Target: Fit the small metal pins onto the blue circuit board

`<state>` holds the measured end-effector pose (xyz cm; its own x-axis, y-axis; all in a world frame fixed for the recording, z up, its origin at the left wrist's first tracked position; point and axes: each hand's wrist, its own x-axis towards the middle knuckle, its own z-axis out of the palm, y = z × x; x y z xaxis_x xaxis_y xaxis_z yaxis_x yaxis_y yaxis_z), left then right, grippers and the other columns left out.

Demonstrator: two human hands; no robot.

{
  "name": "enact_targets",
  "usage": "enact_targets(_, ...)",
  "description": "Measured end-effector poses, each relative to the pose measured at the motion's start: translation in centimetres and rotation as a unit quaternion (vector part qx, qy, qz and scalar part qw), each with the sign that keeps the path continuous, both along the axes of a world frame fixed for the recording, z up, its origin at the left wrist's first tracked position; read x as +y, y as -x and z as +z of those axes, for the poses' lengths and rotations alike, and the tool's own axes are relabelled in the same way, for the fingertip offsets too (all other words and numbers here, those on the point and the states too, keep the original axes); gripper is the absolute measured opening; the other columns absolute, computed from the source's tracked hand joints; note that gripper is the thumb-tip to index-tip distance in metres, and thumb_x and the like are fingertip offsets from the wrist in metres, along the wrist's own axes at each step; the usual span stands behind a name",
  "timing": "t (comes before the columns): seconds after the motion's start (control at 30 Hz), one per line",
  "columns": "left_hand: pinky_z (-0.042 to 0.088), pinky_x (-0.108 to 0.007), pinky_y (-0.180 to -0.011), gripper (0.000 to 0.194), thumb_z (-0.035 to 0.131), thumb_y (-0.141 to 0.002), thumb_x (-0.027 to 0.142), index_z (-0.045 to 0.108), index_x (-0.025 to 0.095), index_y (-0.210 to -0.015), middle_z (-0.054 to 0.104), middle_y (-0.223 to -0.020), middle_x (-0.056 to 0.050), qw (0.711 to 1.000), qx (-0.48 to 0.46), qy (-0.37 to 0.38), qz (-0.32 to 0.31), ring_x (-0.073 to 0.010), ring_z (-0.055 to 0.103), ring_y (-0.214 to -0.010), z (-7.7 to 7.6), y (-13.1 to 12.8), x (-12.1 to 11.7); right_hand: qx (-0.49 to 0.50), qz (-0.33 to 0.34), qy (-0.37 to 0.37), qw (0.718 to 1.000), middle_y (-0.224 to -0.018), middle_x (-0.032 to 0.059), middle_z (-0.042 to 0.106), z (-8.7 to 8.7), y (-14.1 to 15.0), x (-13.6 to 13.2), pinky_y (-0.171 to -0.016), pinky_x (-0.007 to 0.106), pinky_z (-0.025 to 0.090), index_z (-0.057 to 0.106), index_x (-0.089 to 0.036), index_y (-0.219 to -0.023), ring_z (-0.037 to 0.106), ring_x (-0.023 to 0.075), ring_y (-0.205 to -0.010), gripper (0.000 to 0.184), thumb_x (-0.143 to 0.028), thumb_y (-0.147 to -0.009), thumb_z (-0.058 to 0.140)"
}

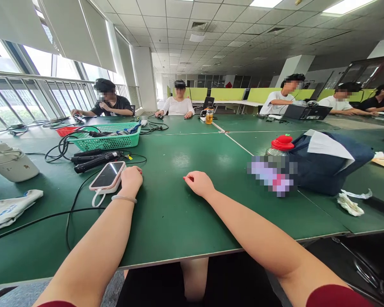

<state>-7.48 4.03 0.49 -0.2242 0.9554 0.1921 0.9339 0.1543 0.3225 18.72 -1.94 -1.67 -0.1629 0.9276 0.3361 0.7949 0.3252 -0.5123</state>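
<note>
My left hand (132, 181) rests on the green table (166, 221), its fingers curled in, with no held object showing. Close against it on the left lies a smartphone (108, 175) on a pale block, perhaps a power bank, with a short white cable (97, 198) looped at its near end. A light band (124, 198) circles my left wrist. My right hand (199, 183) lies loosely closed on the bare tabletop, thumb against the curled fingers, and nothing can be seen in it. The two hands are apart, with green surface between them.
Beyond the phone are black stick-like handles (97, 161), cables and a green basket (107, 138). A white jug (11, 162) and cloth (13, 209) lie left. Right are a red-lidded bottle (280, 147), dark bag (329, 162) and crumpled tissue (350, 204). Several people sit around the table.
</note>
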Motion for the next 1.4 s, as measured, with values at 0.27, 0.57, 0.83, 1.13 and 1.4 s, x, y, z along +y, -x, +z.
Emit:
enact_targets(0.27, 0.045, -0.030, -0.069, 0.031, 0.046, -0.080, 0.021, 0.066, 0.014, -0.103, 0.069, -0.088, -0.011, 0.988, -0.138, -0.007, -0.070, -0.0220, 0.061, -0.078, -1.3, -1.5, 0.4, 0.013, 0.066, 0.032, 0.997, -0.071, 0.0001, 0.059, -0.7, 0.6, 0.3, -0.059, 0.022, 0.036, 0.064, -0.019, -0.075, 0.051, 0.0114, -0.066, 0.018, -0.031, -0.082, 0.052)
enact_targets(0.57, 0.044, -0.025, -0.075, 0.033, 0.054, -0.077, 0.033, 0.065, 0.016, -0.104, 0.068, -0.089, -0.004, 0.873, -0.375, 0.028, -0.312, -0.0140, 0.058, -0.080, -0.9, -9.3, -4.1, -0.019, 0.033, 0.063, 0.997, -0.086, 0.0041, 0.059, -1.3, 0.8, 1.6, -0.070, 0.025, 0.041, 0.067, -0.018, -0.098, 0.055, 0.0145, -0.076, 0.032, -0.030, -0.069, 0.070)
enact_targets(0.83, 0.045, -0.030, -0.083, 0.034, 0.068, -0.070, 0.026, 0.062, 0.014, -0.101, 0.066, -0.087, -0.006, 0.737, -0.602, 0.156, -0.265, -0.0123, 0.060, -0.079, -0.8, -9.9, -5.3, -0.024, 0.078, 0.049, 0.995, -0.077, 0.0007, 0.057, -1.1, 0.8, 1.2, -0.063, 0.021, 0.036, 0.069, -0.022, -0.080, 0.053, 0.0122, -0.070, 0.008, -0.024, -0.074, 0.064)
enact_targets(1.13, 0.048, -0.025, -0.066, 0.019, 0.053, -0.083, 0.028, 0.063, 0.015, -0.092, 0.065, -0.088, -0.006, 0.774, -0.576, 0.121, -0.231, -0.0092, 0.058, -0.067, -1.0, -9.7, -4.8, -0.023, 0.084, 0.044, 0.995, -0.076, 0.0001, 0.057, -1.1, 0.7, 1.1, -0.062, 0.021, 0.035, 0.067, -0.019, -0.073, 0.051, 0.0107, -0.069, 0.010, -0.023, -0.078, 0.060)
enact_targets(1.4, 0.041, -0.023, -0.059, 0.032, 0.054, -0.078, 0.038, 0.063, 0.016, -0.099, 0.069, -0.087, -0.006, 0.838, -0.491, 0.046, -0.233, -0.0099, 0.052, -0.061, -1.4, -9.3, -4.3, -0.021, 0.133, 0.032, 0.990, -0.088, 0.0017, 0.059, -0.9, 1.3, 0.5, -0.071, 0.024, 0.040, 0.071, -0.024, -0.086, 0.054, 0.0127, -0.076, 0.015, -0.032, -0.074, 0.066)
